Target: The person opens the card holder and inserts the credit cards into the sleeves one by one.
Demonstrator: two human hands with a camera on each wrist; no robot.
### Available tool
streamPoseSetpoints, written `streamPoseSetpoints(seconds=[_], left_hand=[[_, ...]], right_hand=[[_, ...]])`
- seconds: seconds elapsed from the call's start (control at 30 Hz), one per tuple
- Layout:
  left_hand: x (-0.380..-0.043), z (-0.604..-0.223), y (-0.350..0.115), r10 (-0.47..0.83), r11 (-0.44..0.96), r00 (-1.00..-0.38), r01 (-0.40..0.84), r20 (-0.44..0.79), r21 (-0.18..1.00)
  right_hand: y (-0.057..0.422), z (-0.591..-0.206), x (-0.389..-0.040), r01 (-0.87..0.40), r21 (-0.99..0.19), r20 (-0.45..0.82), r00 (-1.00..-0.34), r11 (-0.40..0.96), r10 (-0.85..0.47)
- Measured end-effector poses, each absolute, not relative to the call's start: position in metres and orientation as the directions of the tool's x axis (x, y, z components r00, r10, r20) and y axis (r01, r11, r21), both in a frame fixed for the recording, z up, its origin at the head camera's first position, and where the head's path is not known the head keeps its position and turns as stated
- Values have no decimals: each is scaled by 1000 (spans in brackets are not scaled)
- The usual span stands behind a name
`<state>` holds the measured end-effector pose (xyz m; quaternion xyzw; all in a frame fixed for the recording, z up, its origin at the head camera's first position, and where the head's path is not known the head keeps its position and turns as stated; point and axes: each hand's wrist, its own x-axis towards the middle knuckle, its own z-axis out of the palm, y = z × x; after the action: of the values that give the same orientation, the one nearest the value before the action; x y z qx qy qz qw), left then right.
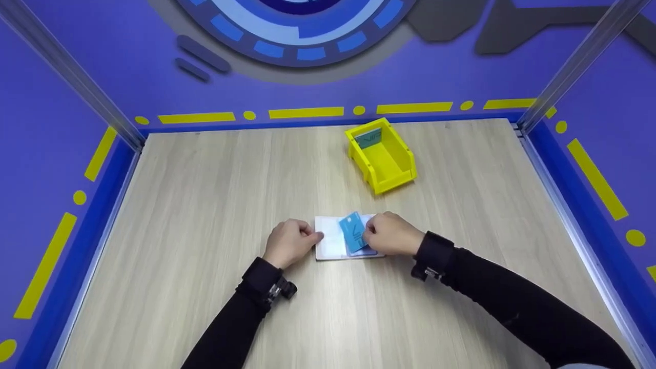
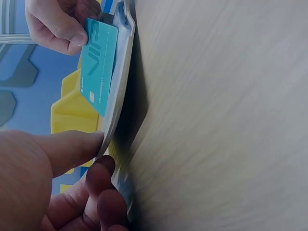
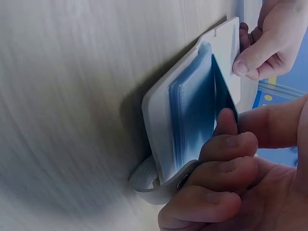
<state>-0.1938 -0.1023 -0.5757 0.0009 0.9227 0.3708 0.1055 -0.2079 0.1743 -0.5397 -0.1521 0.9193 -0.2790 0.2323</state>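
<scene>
A white card holder (image 1: pixel 330 238) lies spread open on the table, with a stack of clear plastic sleeves (image 3: pixel 187 110) on its right half. My left hand (image 1: pixel 292 242) pinches the holder's left edge between thumb and fingers, and that edge is raised a little off the table. Between thumb and forefinger my right hand (image 1: pixel 393 234) holds a teal VIP card (image 2: pixel 98 65) by one end. The card slants over the sleeves; whether its lower edge is inside one, I cannot tell. A strap with a snap (image 3: pixel 161 187) curls from the holder beneath my right fingers.
Behind the holder stands a yellow bin (image 1: pixel 382 154), with a dark teal VIP card (image 1: pixel 369 138) leaning at its back left. Blue panels with yellow marks and metal posts border the wooden table (image 1: pixel 220 195) at the back and sides.
</scene>
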Motion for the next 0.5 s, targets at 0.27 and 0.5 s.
streamPoseSetpoints(seconds=[0.27, 0.5], left_hand=[[-194, -576, -102, 81, 722, -977, -78, -195, 687], [-193, -575, -103, 80, 716, -977, -81, -197, 693]], right_hand=[[170, -541, -210, -144, -578, -368, -833, 804, -413], [168, -541, -210, -146, -577, -378, -825, 804, -421]])
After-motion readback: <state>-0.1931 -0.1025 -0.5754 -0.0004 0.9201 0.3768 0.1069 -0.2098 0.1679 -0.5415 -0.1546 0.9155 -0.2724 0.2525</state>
